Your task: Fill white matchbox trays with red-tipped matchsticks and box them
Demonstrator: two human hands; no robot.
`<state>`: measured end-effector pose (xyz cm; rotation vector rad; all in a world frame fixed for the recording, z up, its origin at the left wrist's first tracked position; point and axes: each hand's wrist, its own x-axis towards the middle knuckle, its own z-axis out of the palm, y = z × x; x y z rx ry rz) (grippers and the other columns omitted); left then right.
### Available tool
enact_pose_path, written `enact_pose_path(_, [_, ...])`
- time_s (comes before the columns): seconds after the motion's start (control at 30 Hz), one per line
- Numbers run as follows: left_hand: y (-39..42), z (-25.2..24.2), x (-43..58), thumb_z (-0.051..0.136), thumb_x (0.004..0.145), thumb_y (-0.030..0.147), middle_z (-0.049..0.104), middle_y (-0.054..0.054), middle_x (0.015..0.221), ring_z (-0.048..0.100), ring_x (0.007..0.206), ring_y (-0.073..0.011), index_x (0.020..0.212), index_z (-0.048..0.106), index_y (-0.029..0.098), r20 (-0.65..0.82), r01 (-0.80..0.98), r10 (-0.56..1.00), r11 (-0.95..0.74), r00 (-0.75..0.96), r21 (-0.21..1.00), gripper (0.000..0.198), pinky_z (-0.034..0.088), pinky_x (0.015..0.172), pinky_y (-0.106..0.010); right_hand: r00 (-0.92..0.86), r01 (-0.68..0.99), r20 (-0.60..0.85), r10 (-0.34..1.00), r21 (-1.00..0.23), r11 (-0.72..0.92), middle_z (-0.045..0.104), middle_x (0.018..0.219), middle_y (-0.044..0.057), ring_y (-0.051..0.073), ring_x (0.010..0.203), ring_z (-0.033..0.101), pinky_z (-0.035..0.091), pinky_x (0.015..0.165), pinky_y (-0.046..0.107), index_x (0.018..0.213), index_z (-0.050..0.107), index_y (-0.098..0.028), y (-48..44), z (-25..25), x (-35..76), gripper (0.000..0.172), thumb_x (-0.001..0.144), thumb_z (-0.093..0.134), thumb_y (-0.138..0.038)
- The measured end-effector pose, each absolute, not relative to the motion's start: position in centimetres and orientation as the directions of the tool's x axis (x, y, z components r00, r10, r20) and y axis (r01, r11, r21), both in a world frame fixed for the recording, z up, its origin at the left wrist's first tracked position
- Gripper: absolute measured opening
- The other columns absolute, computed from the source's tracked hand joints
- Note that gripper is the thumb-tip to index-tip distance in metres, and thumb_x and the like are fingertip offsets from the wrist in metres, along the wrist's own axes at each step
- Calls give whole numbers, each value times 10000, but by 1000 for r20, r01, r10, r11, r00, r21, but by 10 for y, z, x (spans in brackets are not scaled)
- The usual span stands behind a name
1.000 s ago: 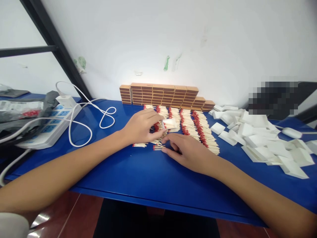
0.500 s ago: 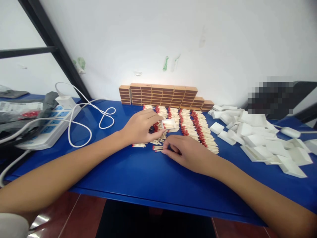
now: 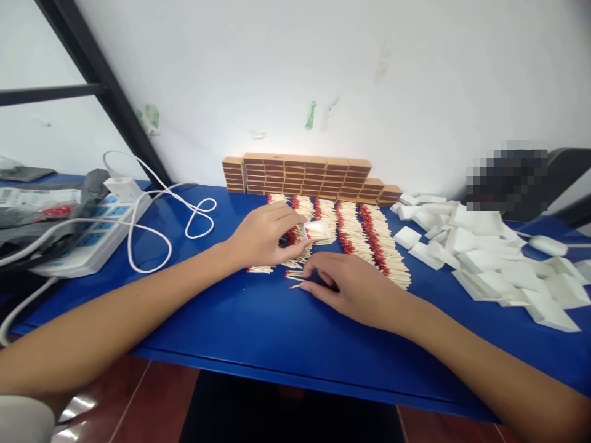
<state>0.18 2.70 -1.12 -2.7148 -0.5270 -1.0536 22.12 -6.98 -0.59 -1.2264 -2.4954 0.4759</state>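
Observation:
My left hand [image 3: 266, 235] grips a small white matchbox tray [image 3: 317, 230] between thumb and fingers, with a few matches lying inside it. Just to the right and nearer to me, my right hand [image 3: 348, 284] is curled low over the table. Its thumb tip is at the end of a single red-tipped match [image 3: 294, 287], which lies a little apart from a few loose matches [image 3: 293, 274]. Behind and beside both hands, matches [image 3: 353, 231] are laid out in several rows with their red heads to the left. My left hand partly covers the rows on that side.
Brown matchboxes [image 3: 305, 175] are stacked along the wall behind the matches. A heap of white trays [image 3: 494, 252] covers the right side of the blue table [image 3: 258, 332]. At left are a power strip [image 3: 104, 231], white cables [image 3: 168, 246] and a plastic bag [image 3: 39, 206].
One match has come away from the small loose group, toward me, at my right thumb. My right fingertips have parted slightly. My left hand keeps the tray in nearly the same place.

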Motion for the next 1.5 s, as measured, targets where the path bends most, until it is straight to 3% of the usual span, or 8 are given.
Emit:
enact_pose_path(0.73, [26,-12,2,639,983,406,776,-108,978,742,904,-236,1136,688,146,679,392,266,-919,684,-35,306,588,774,-362,-591,678,175,787,-422,602,583,746,-15,141,642,528,375,622,277,977,660,-209,-69,-10,221,83,1018,591,-231])
enact_pose_path(0.93, [26,-12,2,650,981,403,777,-113,989,743,907,-237,1138,686,132,685,389,255,-920,683,-46,315,587,775,-362,-598,688,117,793,-434,582,589,754,-13,143,660,539,374,641,277,979,664,-204,-68,-7,221,83,1008,588,-183])
enact_pose_path(1.23, [26,-12,2,631,988,418,777,-114,988,739,912,-238,1145,683,133,665,396,271,-917,696,-41,330,579,775,-361,-605,697,20,796,-470,541,728,1032,44,193,855,665,457,741,319,1025,629,-214,-70,-2,222,115,1070,526,-238])
enact_pose_path(1.5, [26,-11,1,637,988,417,773,-116,989,737,912,-237,1144,681,125,664,388,261,-920,701,-48,333,578,778,-356,-607,701,2,795,-471,536,730,1062,48,209,892,679,469,768,332,1042,626,-220,-70,-3,223,136,1086,507,-268])
